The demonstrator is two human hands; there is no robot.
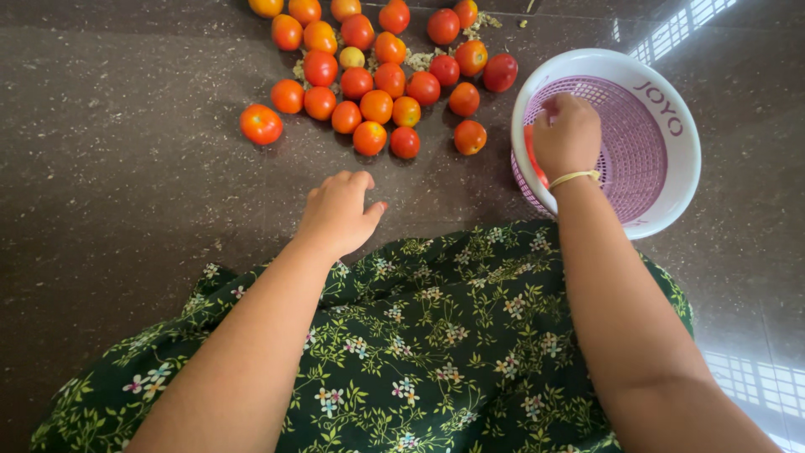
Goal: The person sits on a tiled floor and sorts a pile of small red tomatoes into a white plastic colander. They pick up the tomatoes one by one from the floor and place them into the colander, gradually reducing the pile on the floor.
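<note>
Head view: one tomato already down in pink-and-white basket beneath right hand, grip on it not discernible; left hand empty and loosely apart over dark floor; rest of the tomatoes heaped beyond, yet unmoved; green floral dress nearest.

Topmost tomatoes cut off by the frame's upper edge, basket contents mostly hidden behind right hand

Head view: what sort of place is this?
Probably a home floor, perhaps a kitchen. Loose tomatoes lie on a dark polished stone floor beside a plastic basket, and window light reflects off it.
</note>
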